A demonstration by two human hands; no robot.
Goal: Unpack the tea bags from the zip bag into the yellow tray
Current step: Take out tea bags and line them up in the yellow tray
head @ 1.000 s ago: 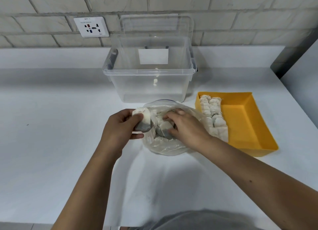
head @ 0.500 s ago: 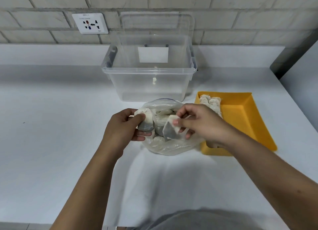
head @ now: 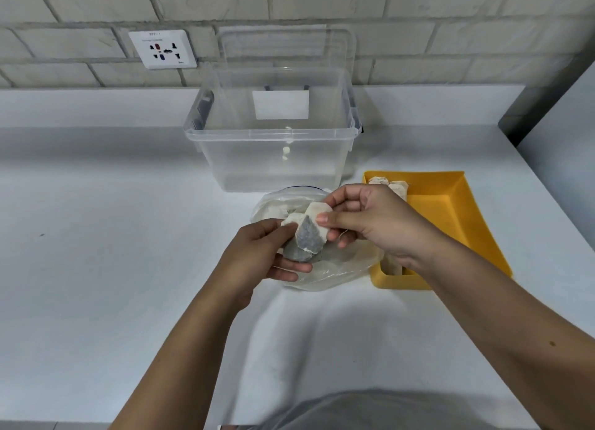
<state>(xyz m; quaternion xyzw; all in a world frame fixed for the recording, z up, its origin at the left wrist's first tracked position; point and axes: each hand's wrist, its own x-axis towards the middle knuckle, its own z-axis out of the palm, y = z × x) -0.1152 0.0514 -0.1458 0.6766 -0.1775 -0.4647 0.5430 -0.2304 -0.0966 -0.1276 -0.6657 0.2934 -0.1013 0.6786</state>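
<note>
The hands have drawn together above the zip bag (head: 335, 270): the right hand (head: 376, 223) pinches a tea bag (head: 309, 236) against a second tea bag (head: 293, 255) gripped by the left hand (head: 254, 255). Just right of it sits the yellow tray (head: 450, 210).

The white table (head: 112, 236) runs back to a low ledge under the brick wall, and a small dark speck (head: 42, 235) marks it toward the left edge. A clear bin (head: 225, 159) stands at the middle of the back, with its lid (head: 286, 46) upright behind it against the wall. The zip bag (head: 338, 265) lies just in front of the bin, and the tray (head: 450, 210) sits just beside the bag, toward the right edge.
</note>
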